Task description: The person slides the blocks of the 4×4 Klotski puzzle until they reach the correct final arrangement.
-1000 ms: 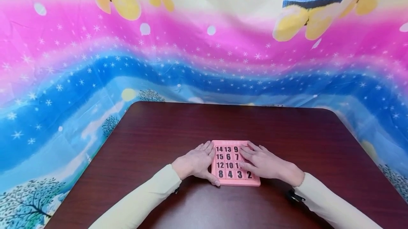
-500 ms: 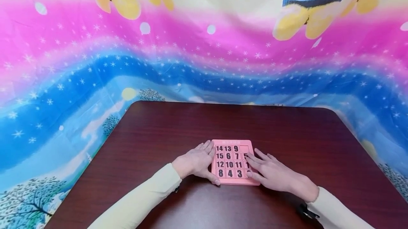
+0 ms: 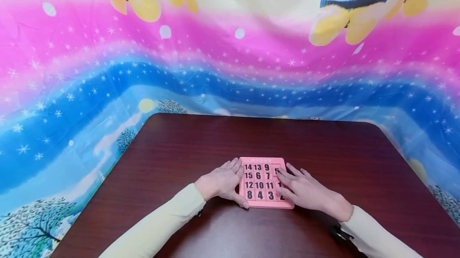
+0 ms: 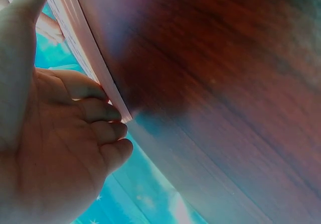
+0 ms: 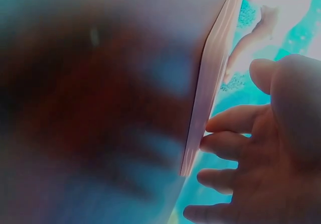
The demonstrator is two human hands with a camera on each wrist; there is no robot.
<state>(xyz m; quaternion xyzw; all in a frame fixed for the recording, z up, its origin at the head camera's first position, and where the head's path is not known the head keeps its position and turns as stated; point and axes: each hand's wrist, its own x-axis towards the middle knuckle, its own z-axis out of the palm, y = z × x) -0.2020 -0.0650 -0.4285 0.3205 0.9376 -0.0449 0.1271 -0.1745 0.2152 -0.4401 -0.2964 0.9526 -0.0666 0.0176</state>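
A pink number slide puzzle [image 3: 259, 181] lies flat on the table, black numerals on its tiles. Along its left edge rest the extended fingers of my left hand [image 3: 223, 182], the thumb at the near left corner. My right hand [image 3: 308, 191] reaches over the right side, fingers outstretched, fingertips at the tile marked 5 [image 3: 276, 170]. That tile sits between the first and second rows of the right column. The right fingers partly cover the tiles below it. Both wrist views show the puzzle's side [image 4: 86, 43] from low down, fingertips against it.
The dark reddish-brown table [image 3: 201, 138] has rounded far corners. Behind it hangs a colourful cloth [image 3: 237, 58] with snowflakes, trees and cartoon figures. Pale sleeves cover both forearms, and a black strap end [image 3: 341, 234] shows at the right cuff.
My right hand drew back to the right, then came slightly left again. The tile marked 5 slid up from the second row toward the gap at top right. My left hand stayed put.
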